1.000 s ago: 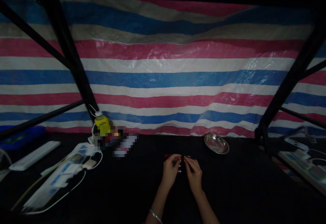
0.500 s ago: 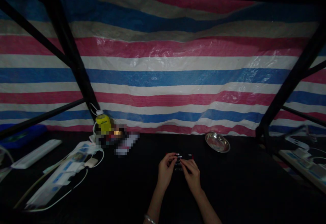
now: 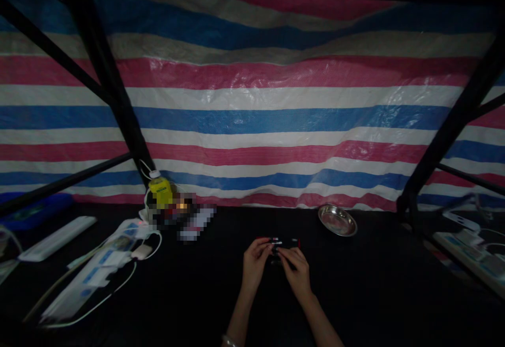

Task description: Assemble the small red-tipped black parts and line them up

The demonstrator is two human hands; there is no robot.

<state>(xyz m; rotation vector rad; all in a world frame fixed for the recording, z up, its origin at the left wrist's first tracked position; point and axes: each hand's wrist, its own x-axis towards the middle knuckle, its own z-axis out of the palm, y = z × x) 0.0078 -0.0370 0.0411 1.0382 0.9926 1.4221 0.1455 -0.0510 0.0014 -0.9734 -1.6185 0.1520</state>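
My left hand [image 3: 255, 264] and my right hand [image 3: 296, 270] are close together over the black table, thumbs and fingertips pinched. Between them are small dark, shiny tube-like pieces [image 3: 276, 243], too dim to name. Just beyond the right fingers lies a dark piece with a red end [image 3: 299, 243]. Another dark shiny piece [image 3: 275, 262] shows on the table below the fingertips. Exactly what each pinch holds is hidden by the fingers.
Behind my hands, to the right, sits a round metal dish [image 3: 337, 220]. A bottle of yellow liquid [image 3: 161, 191] stands at the back left. Nearer on the left lies a power strip [image 3: 94, 273] with plugs and white cables. A striped sheet [image 3: 268, 120] hangs behind the table.
My left hand has shifted slightly left, and the fingertips have moved a little around the small dark pieces. My right hand has hardly moved.
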